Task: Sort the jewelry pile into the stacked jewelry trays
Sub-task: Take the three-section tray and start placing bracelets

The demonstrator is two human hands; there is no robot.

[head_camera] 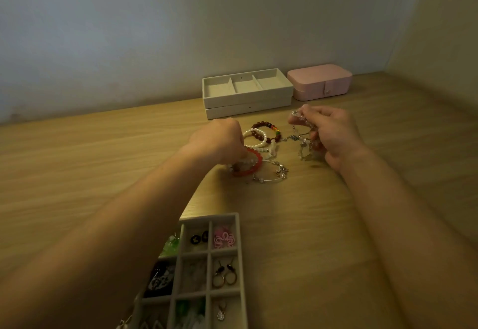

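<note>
Left hand (219, 142): back to the camera, fingers curled down at the near-left edge of the jewelry pile (261, 145), closing on a pale bead bracelet (244, 161) that lies across the red bracelet (256, 167).
Right hand (333, 134): raised just over the right edge of the pile, thumb and forefinger pinching a clear bead strand (300, 117); the strand runs down through the curled fingers and its tail hangs near the worktop (77, 173).
Jewelry pile: on the worktop between the two hands, just in front of the stacked trays (248, 101). A dark red bead bracelet (269, 127) is at the back, overlapping a white pearl bracelet (258, 140). A thin silver bangle (274, 174) with charms is at the front, touching the red bracelet.
Stacked trays: two cream trays, one on the other, back edge against the wall (129, 44). The upper one has three compartments.
Pink box (319, 81): shut, just right of the stacked trays, also against the wall.
Near tray (209, 219): a gridded tray at the bottom edge of view, partly under the left forearm. Its cells hold earrings, a pink flower piece and a pendant.
Open room: plain wood runs wide left of the left arm, right of the right arm, and between the pile and the near tray.
Edges: the worktop ends at the back wall, and a side wall closes it on the right.
</note>
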